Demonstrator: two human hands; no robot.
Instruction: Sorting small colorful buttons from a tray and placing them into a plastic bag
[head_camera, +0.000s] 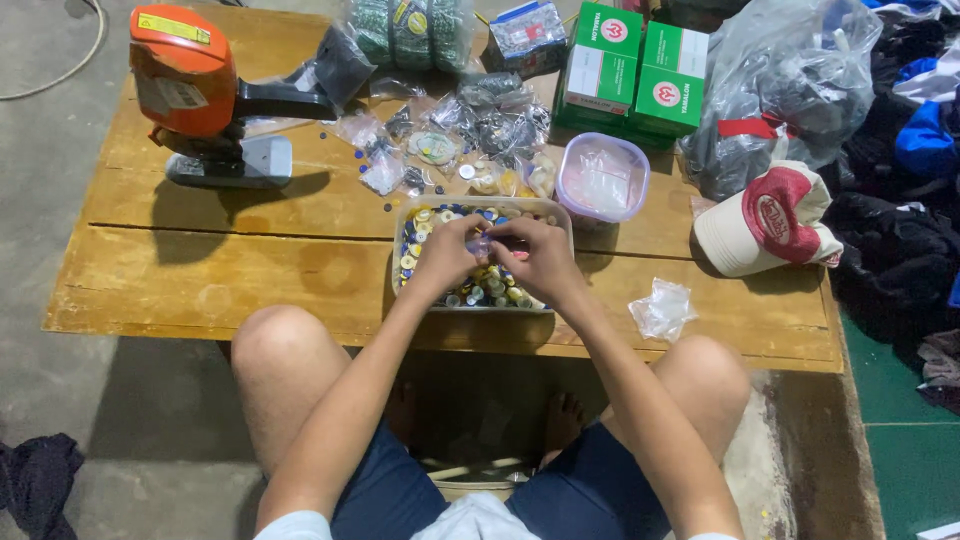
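Both hands meet over a tray (560, 215) of mixed buttons. Left hand (447, 255) and right hand (545, 258), fingers narrowed, pinch 1 small bluish piece (478, 243) between them. Beneath, the tray looks nearly full, so most apparently remains unhandled. Beyond: small bags (383, 170), a lidded tub (600, 177), 2 green boxes (635, 68).

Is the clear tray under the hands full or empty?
Nearly full: the clear tray holds many small coloured buttons, heaped near its rim. Both hands work above them.
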